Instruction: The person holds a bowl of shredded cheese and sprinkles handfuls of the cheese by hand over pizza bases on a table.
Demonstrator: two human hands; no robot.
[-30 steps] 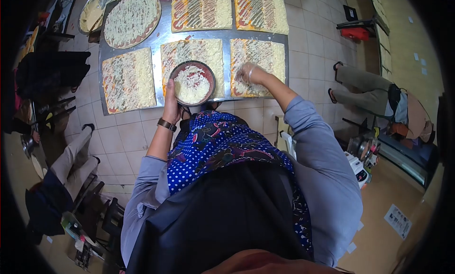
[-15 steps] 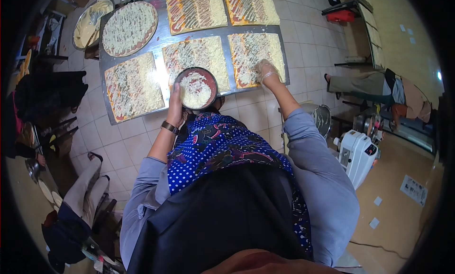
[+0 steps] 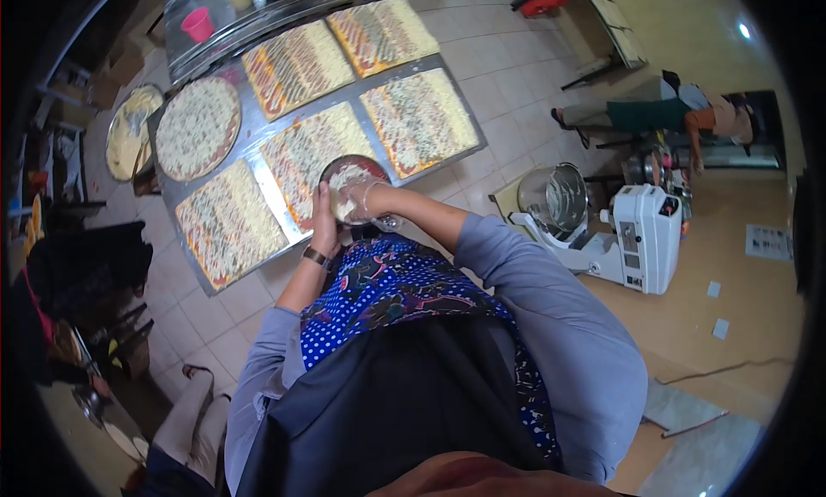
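Observation:
My left hand (image 3: 324, 220) grips the side of a round dark bowl (image 3: 375, 167) with a reddish inside, held at the table's near edge. White shredded topping, like grated cheese (image 3: 346, 175), lies in it. My right hand (image 3: 370, 202), in a clear plastic glove, reaches into the bowl; its fingertips are partly hidden, so their grip does not show. Just beyond the bowl lies a rectangular pizza (image 3: 314, 148) with striped sauce and pale shreds. Another rectangular pizza (image 3: 419, 118) is to the right, and one more (image 3: 228, 226) to the left.
The metal table (image 3: 249, 140) also carries a round pizza (image 3: 198, 129) and further rectangular ones at the back. Left of it stands a basin of creamy mix (image 3: 129, 123). A stand mixer (image 3: 641, 239) is at right. Other people stand at both sides; a pink cup (image 3: 198, 24) is behind.
My right hand has moved from the right-hand pizza back left into the bowl. My left hand still holds the bowl. The view has turned, so the table appears tilted.

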